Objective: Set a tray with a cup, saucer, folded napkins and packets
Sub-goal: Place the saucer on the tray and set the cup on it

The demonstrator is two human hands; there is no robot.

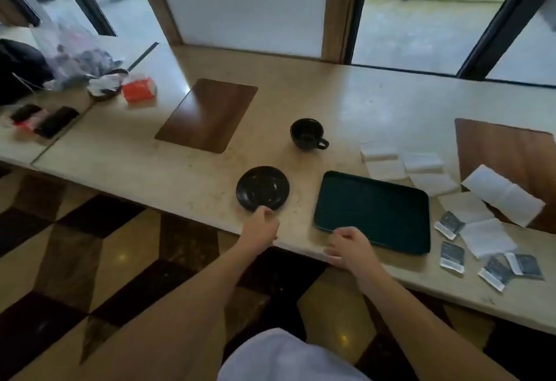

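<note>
Saucer touched at its near rim, tray touched at its near-left corner.

The black saucer [262,188] is met at its near edge by the curled fingers of the left hand [261,224]; a firm grip cannot be told. The right hand [349,246] is laid loosely open, nothing held, on the counter [346,100] at the green tray [373,210]. The cup [307,133] is stood behind, napkins [421,170] and packets [451,255] at right.

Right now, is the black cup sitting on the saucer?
No, the black cup stands alone on the counter, apart from the saucer, which lies nearer the person.
</note>
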